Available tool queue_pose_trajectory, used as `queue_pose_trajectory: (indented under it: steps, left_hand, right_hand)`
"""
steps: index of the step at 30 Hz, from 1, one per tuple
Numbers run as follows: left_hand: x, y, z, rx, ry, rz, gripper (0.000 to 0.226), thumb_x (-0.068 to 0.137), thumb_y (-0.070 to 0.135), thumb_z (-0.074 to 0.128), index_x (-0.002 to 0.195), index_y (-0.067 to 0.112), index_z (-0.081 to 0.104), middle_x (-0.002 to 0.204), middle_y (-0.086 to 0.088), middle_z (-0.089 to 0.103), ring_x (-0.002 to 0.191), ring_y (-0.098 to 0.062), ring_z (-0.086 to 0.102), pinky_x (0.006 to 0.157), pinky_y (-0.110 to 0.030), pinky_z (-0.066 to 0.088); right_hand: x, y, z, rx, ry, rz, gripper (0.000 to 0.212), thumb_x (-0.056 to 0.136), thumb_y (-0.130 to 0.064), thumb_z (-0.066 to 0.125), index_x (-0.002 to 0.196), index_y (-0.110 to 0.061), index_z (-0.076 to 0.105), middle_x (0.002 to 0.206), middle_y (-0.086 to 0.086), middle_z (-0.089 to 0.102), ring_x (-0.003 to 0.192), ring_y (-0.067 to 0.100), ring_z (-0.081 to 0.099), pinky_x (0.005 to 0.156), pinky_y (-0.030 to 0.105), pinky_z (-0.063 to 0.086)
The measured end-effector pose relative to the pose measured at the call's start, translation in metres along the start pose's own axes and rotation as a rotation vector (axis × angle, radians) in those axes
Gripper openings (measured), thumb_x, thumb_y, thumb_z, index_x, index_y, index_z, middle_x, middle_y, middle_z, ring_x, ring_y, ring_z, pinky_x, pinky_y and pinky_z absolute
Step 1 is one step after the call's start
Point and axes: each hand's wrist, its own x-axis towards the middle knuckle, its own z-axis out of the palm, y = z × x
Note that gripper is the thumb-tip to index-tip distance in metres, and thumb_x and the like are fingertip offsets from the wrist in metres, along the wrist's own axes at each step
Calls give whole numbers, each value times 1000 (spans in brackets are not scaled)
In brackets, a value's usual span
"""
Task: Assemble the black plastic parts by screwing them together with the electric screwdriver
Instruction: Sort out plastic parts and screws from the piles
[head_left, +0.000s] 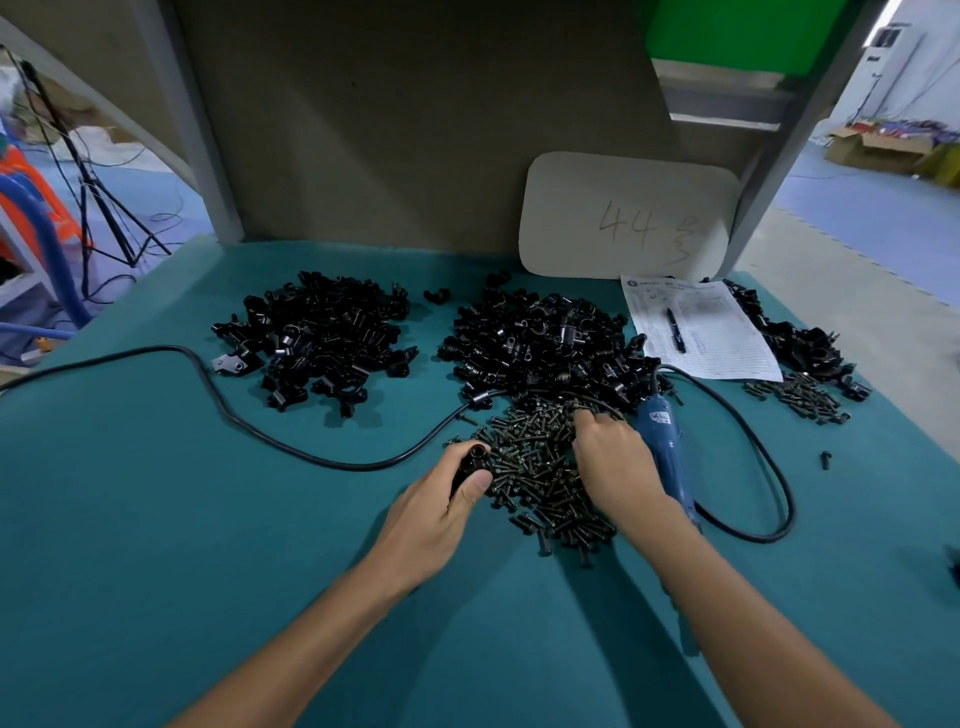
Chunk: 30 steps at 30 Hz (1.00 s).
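Note:
My left hand (441, 499) grips a black plastic part (474, 457) just left of a heap of dark screws (540, 467) on the teal table. Over the top right of that heap, my right hand (610, 457) has its fingertips curled down among the screws; whether it holds one is hidden. The blue electric screwdriver (667, 447) lies on the table against the right side of that hand. Two big heaps of black plastic parts lie behind, one at the left (322, 338) and one in the middle (535, 343).
The screwdriver's black cord (311, 457) loops across the table left and right. A paper form with a pen (696, 327) lies at the right, beside another parts heap (800, 343) and a smaller screw heap (800, 397). A white board (623, 213) leans on the back wall.

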Motion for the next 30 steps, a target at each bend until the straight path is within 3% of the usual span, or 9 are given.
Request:
queue_pose_trajectory:
  steps: [3,6,8,11,15,18,23,26,30]
  left_hand:
    - [0,0,-1,19,15,-10,54,99,66,30,147,41,34,130,-18,57,118,-34,55,97,-52,48]
    - [1,0,1,43,16,-10,54,100,66,30,148,40,33,130,-22,56,116,-37,56,97,-53,48]
    - [1,0,2,56,11,-13,54,100,66,29,148,40,33,130,-21,57,115,-35,57,96,-52,49]
    - [1,-1,2,62,4,-16,56,99,68,28,148,41,32,133,-16,59,118,-33,59,98,-52,48]
    - [1,-2,1,53,10,-7,55,99,67,29,147,41,33,133,-15,59,119,-35,58,99,-53,48]
    - [2,-2,2,66,20,-6,54,100,67,30,147,40,33,129,-19,59,115,-35,59,96,-52,49]
    - [1,-1,2,66,14,-3,57,99,67,30,148,39,33,129,-16,61,115,-33,60,97,-52,49]
    - [2,-1,1,63,12,1,57,99,67,28,149,39,31,136,-1,61,121,-22,59,101,-49,49]
    - [2,-2,2,89,20,19,53,101,64,29,147,39,35,118,-13,62,102,-24,60,86,-43,51]
  right_hand:
    - [-2,5,-5,1,22,-33,20,94,6,53,111,-4,55,103,15,65,92,35,65,64,36,39]
    - [1,14,-14,165,99,7,26,100,0,46,118,-3,65,104,17,66,89,38,65,67,41,46]
    - [1,14,-16,236,101,-2,23,103,-7,49,117,-6,67,104,15,67,89,37,65,71,43,50]
    - [1,7,-12,181,-51,-26,19,104,-24,57,103,-5,60,99,11,63,90,35,63,74,41,51]
    - [7,4,-7,82,-67,-57,7,102,-12,51,96,-7,53,92,11,63,83,36,64,68,41,52]
    - [11,2,-10,192,-84,-21,16,100,-21,54,93,-7,60,85,8,64,81,33,62,71,40,52]
    - [11,-1,-11,287,-40,40,22,100,-22,58,92,-2,63,82,11,68,79,33,65,70,40,53]
    - [3,2,-17,495,110,153,15,95,-24,64,86,-12,66,70,1,69,68,20,65,64,37,55]
    - [-16,-5,-21,576,149,204,5,92,-23,67,87,-21,68,73,-10,70,69,10,64,66,33,55]
